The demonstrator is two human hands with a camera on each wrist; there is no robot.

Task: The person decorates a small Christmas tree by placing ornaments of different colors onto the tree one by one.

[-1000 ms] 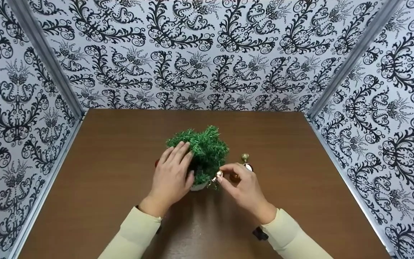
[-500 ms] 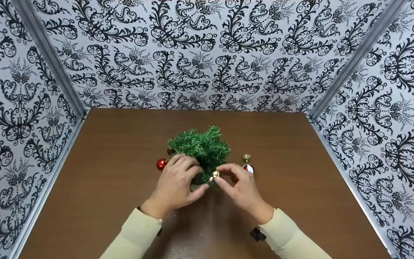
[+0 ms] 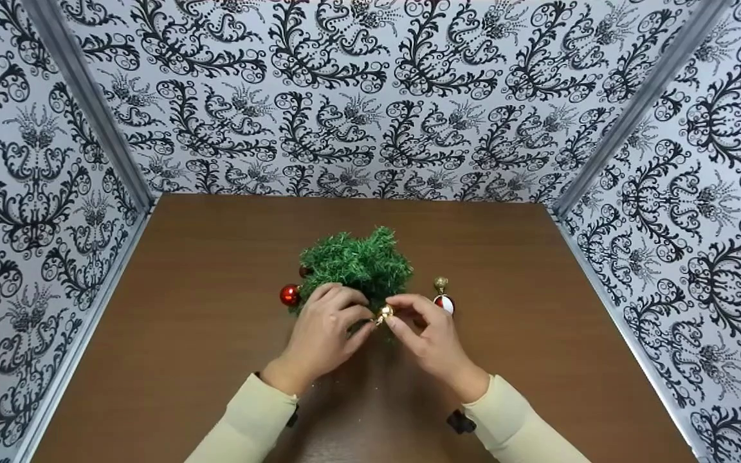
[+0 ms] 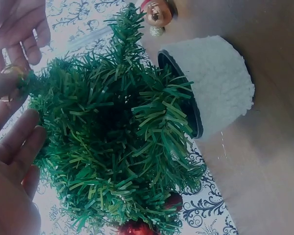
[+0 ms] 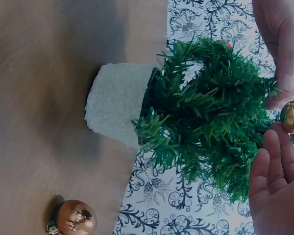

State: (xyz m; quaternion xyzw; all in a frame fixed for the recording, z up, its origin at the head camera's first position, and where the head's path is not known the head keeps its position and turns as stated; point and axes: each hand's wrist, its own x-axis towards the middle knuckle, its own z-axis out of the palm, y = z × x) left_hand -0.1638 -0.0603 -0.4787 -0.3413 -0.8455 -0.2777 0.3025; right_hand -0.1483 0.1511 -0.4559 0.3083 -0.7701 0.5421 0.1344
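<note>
My right hand (image 3: 438, 334) pinches a small gold bauble (image 3: 386, 312) between thumb and fingers, at the near side of a little artificial Christmas tree (image 3: 357, 260). Beside the bauble's cap, my left hand (image 3: 329, 328) has thumb and index finger together at a branch tip; in the right wrist view a thin loop runs from the cap to these fingertips. Green tinsel branches stand in a rough white pot (image 5: 120, 103), mostly hidden by my hands in the head view. A shiny red bauble (image 3: 290, 294) hangs at the tree's left, with a darker red one (image 3: 305, 271) behind it.
Right of the tree on the brown table (image 3: 216, 244) lie a small gold glittery bauble (image 3: 440, 282), a red and white ornament (image 3: 445, 303) and an orange-gold bauble (image 5: 76, 218). Patterned wall panels (image 3: 345, 96) enclose the table's back and sides.
My left hand has come off the foliage and moved down and right, its thumb and index finger closing near the bauble. The right hand has shifted slightly left with the bauble. Red baubles have become visible.
</note>
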